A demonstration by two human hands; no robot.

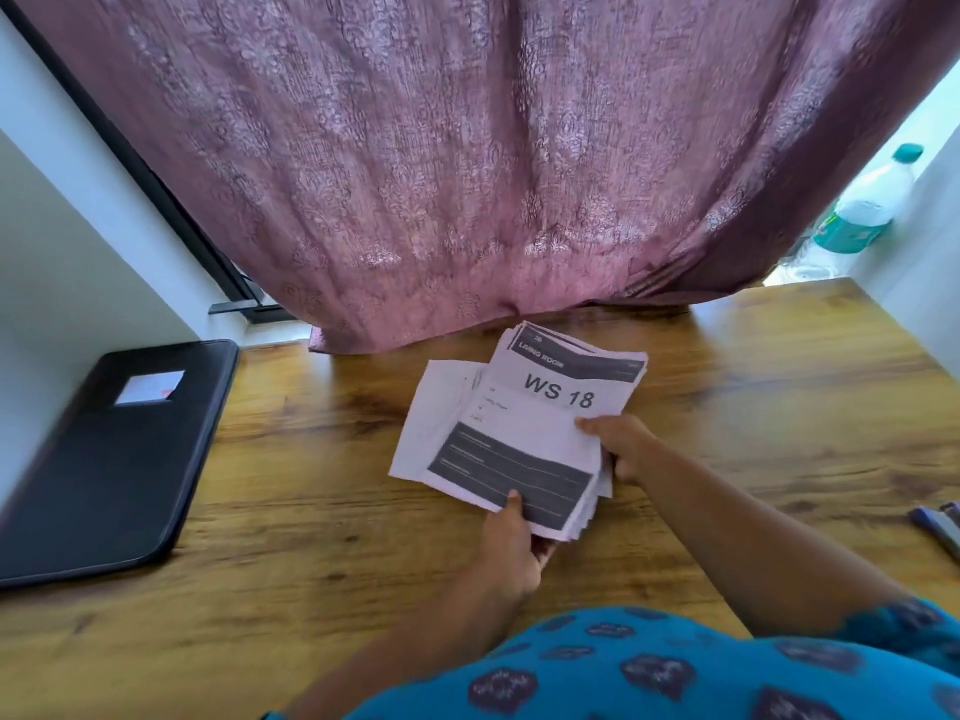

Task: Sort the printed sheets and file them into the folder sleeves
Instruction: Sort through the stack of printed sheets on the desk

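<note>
Evidently we had the whole stack of printed sheets point(524, 433) gathered up off the wooden table point(311, 485), held between both hands so that the top page, headed "WS 18", faced us and could be read before sorting. Our left hand point(511, 548) pinched the near edge, thumb pressed on the dark printed band and fingers tucked beneath, which carried the weight from below. Our right hand point(621, 446) gripped the right edge, thumb on top, likely steadying the pile and ready to peel off a page. The sheets were fanned unevenly, a few poking out to the left, so we judged that squaring them was not yet done. The black folder point(119, 459) lay closed and flat, well apart at the table's left end, presumably kept clear of the sorting space. Two pens point(940, 527) sat at the right edge, and a plastic bottle point(867, 205) stood beyond the curtain point(467, 148).
</note>
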